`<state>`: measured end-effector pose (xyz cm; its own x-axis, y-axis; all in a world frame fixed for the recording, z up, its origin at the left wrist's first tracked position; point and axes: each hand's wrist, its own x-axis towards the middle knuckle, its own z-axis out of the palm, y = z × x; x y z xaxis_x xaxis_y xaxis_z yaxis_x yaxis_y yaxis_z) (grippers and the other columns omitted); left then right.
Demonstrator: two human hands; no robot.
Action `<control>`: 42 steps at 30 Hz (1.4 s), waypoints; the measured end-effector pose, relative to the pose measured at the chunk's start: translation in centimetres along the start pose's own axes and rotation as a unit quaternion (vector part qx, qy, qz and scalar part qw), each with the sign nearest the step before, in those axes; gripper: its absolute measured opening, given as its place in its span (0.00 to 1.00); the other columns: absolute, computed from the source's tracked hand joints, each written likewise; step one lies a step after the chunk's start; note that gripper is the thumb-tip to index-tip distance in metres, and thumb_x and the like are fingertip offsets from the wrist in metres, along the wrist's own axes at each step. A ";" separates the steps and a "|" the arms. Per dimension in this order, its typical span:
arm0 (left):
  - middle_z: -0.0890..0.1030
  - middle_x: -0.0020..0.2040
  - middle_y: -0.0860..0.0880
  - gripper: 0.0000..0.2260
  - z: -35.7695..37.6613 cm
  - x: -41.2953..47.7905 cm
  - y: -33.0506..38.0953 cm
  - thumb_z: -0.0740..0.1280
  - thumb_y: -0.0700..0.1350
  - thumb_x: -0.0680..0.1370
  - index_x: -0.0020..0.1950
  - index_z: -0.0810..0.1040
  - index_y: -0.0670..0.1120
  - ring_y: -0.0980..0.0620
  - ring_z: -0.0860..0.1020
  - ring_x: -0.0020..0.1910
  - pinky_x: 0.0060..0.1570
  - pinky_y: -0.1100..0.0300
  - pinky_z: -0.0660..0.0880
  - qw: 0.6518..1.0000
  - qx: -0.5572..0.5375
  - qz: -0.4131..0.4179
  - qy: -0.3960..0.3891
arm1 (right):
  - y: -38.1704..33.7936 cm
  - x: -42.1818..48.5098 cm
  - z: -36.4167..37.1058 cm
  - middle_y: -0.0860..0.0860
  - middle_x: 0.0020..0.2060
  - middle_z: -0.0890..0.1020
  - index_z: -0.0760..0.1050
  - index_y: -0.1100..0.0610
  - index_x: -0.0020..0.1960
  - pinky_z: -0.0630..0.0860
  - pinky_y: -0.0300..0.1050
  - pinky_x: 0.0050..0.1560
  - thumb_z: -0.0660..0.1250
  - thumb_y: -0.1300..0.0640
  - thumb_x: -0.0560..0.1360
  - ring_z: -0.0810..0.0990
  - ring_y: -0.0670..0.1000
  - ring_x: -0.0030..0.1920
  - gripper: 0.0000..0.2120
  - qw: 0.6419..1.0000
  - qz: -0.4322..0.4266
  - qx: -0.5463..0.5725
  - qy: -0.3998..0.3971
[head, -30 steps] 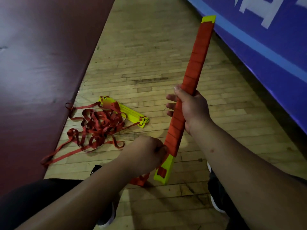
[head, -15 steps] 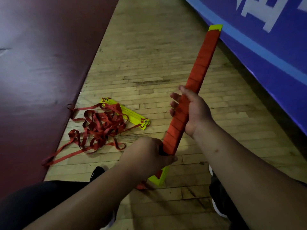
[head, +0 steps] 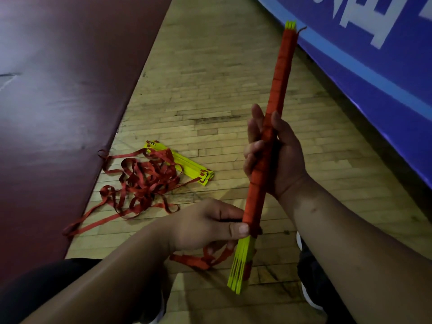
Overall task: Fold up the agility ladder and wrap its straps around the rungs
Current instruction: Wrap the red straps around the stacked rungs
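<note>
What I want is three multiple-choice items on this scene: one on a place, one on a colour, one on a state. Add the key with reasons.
1. Where does the loose ladder lie?
A. On the blue banner.
B. On the wooden floor beside the maroon mat.
C. In the person's lap.

2. What colour are the rung ends sticking out of the wrapped bundle?
A. White.
B. Blue.
C. Yellow.

3. What is the right hand doing?
A. Gripping the bundle's middle.
B. Lying flat on the floor.
C. Tugging a strap on the floor.

Key: B, its straps reach the mat's edge; C, yellow shows at both ends; A, its fingers curl round the red wrapping.
</note>
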<state>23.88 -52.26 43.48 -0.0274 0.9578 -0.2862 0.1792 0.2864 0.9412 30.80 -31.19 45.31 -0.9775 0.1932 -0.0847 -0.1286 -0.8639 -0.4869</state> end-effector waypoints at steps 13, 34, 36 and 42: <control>0.80 0.38 0.47 0.19 -0.5 0.7 -1.5 0.64 0.55 0.87 0.48 0.79 0.40 0.52 0.76 0.28 0.32 0.60 0.74 0.996 0.077 -0.038 0.036 | -0.3 0.4 0.1 0.48 0.48 0.88 0.81 0.47 0.61 0.78 0.40 0.34 0.67 0.47 0.84 0.82 0.45 0.34 0.09 0.986 -0.050 -0.105 0.122; 0.80 0.38 0.52 0.31 2.8 2.5 -1.6 0.61 0.80 0.74 0.47 0.78 0.52 0.49 0.81 0.40 0.42 0.52 0.82 0.840 0.470 -0.191 0.194 | 2.3 2.6 -1.5 0.58 0.44 0.90 0.81 0.54 0.60 0.82 0.48 0.35 0.74 0.50 0.82 0.86 0.55 0.35 0.10 0.896 -0.171 -0.251 0.325; 0.80 0.39 0.52 0.29 2.9 2.8 -1.6 0.63 0.79 0.74 0.48 0.78 0.53 0.49 0.81 0.41 0.44 0.52 0.83 0.836 0.474 -0.193 0.200 | 2.3 2.6 -1.4 0.58 0.44 0.90 0.81 0.54 0.60 0.82 0.47 0.34 0.74 0.51 0.82 0.85 0.54 0.34 0.10 0.898 -0.164 -0.243 0.327; 0.80 0.32 0.55 0.23 1.9 2.6 -1.7 0.71 0.73 0.74 0.40 0.79 0.54 0.57 0.79 0.32 0.35 0.59 0.76 0.905 0.332 -0.167 0.207 | 1.3 2.0 -0.7 0.57 0.47 0.89 0.79 0.56 0.60 0.80 0.45 0.36 0.70 0.54 0.84 0.84 0.52 0.35 0.08 0.928 -0.118 -0.177 0.304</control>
<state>25.38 -50.28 40.84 -0.5314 0.7868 -0.3138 0.6405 0.6157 0.4590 28.79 -31.62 43.89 -0.6397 0.6778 -0.3624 -0.1584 -0.5776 -0.8008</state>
